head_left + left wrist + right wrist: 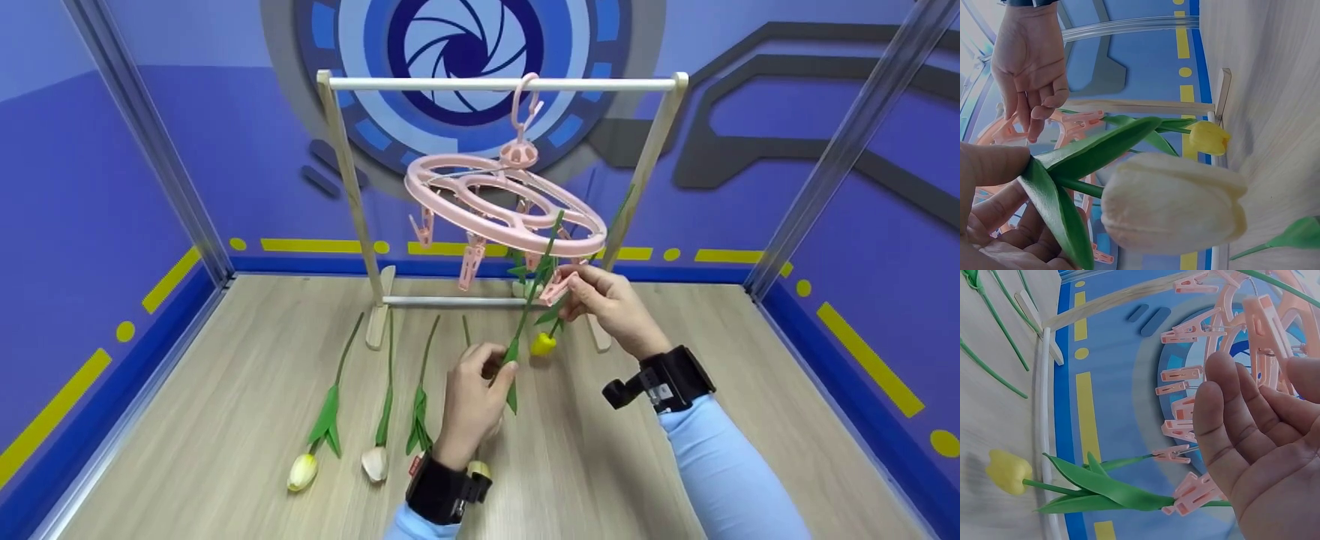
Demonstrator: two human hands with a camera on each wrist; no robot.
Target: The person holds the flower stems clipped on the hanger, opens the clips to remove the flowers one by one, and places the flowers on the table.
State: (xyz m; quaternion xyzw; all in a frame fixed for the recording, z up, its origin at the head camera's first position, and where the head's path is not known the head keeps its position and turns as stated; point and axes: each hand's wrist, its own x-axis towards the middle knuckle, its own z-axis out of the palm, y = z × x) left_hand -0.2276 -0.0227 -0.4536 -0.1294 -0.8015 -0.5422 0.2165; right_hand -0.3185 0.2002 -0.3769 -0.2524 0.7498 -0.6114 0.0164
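My left hand (pixel 474 401) pinches the green stem of a white tulip (pixel 1174 202) between thumb and fingers; its bloom points down and is hidden by the hand in the head view. The stem's upper end rises to the rim of a tilted pink round clip hanger (pixel 431 199). At the hanger's right side, my right hand (pixel 611 304) grips a pink clothespin (pixel 556 289) by thumb and fingers. Just beside that hand a yellow tulip (pixel 543 344) hangs head down from another clip, as the right wrist view shows.
The hanger hooks over the white bar (pixel 450 84) of a wooden-legged rack. Several tulips lie on the table (pixel 210 390) at left, among them a pale yellow one (pixel 303 472) and a white one (pixel 374 463). More pink clips (pixel 471 262) dangle from the ring.
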